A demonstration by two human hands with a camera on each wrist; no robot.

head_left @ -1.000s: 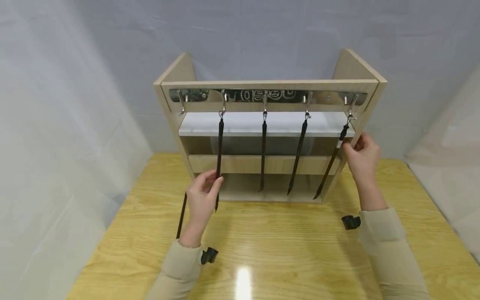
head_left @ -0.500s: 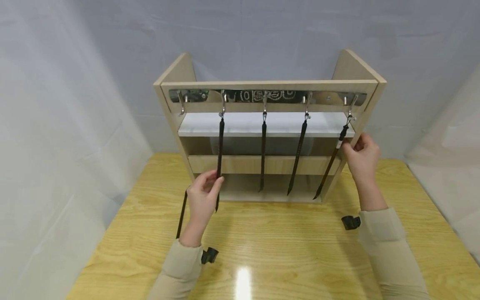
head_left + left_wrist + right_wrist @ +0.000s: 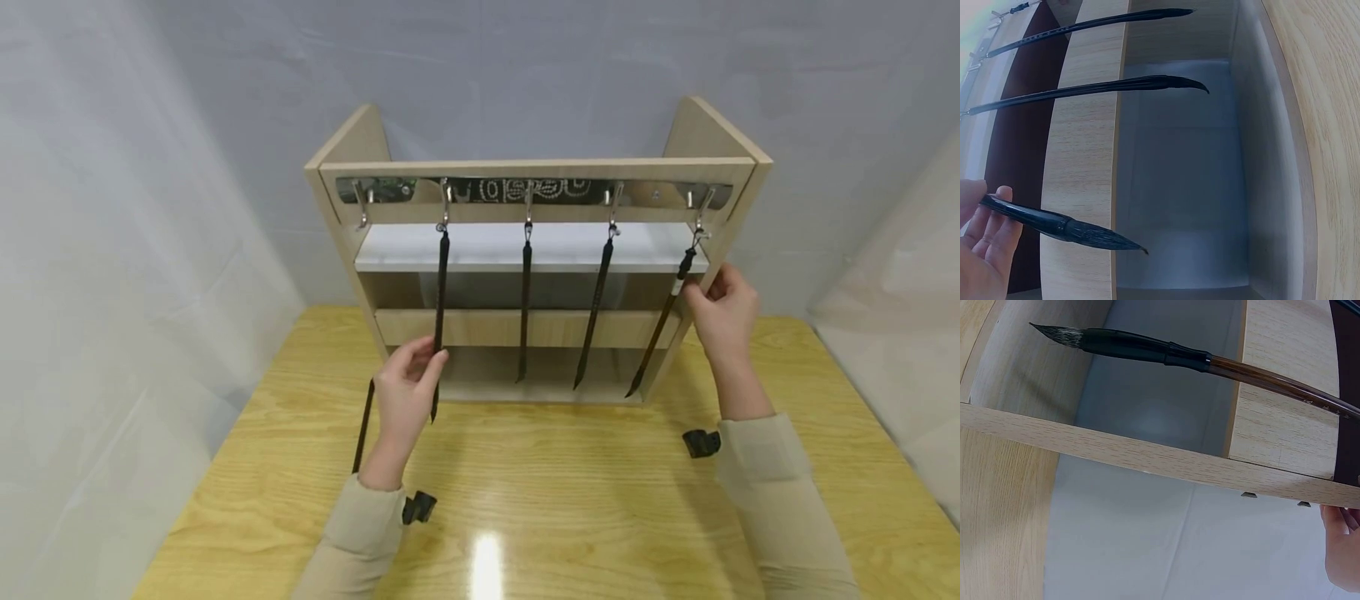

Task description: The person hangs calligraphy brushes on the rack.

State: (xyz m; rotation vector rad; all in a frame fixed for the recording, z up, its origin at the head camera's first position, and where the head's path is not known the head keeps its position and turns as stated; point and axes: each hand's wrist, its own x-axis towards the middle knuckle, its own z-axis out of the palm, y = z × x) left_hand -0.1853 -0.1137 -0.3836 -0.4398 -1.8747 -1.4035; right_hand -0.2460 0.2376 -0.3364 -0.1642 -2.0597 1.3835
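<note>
My left hand (image 3: 402, 398) pinches the lower shaft of a dark calligraphy brush (image 3: 442, 287) between thumb and fingertips. That brush's loop is at the second hook (image 3: 447, 200) from the left, and its bristles point down; the left wrist view shows the dark, tapered bristle head (image 3: 1100, 236) beyond the fingers. My right hand (image 3: 726, 321) grips the right side panel (image 3: 720, 142) of a small wooden shelf unit. Close beside it, a brown-shafted brush (image 3: 1279, 382) with a white label hangs from the rightmost hook.
Two more brushes (image 3: 527, 312) hang from the middle hooks of the metal rail (image 3: 652, 196). The leftmost hook (image 3: 363, 215) bears nothing. Another dark rod (image 3: 363, 429) lies on the wooden table (image 3: 540, 500), partly hidden behind my left hand.
The brush in my left hand has risen slightly, and its loop looks shorter under the hook. My right hand stays at the side panel.
</note>
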